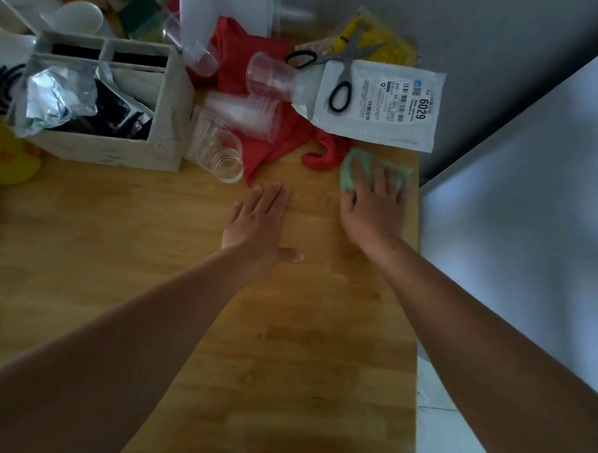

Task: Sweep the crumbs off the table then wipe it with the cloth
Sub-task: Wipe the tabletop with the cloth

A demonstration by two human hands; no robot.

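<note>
A light green cloth (348,175) lies on the wooden table (286,328) near its right edge, just in front of a red fabric. My right hand (373,209) presses flat on the cloth with spread, straight fingers, covering most of it. My left hand (260,221) rests palm down on the bare wood to the left of it, fingers straight and thumb out. I cannot make out any crumbs on the wood.
Behind the hands lie a red fabric (270,146), several clear plastic cups (222,154), a white parcel bag (381,106) with scissors (342,74) on it, and a white organiser box (124,116). The table's right edge (416,300) drops to a pale floor.
</note>
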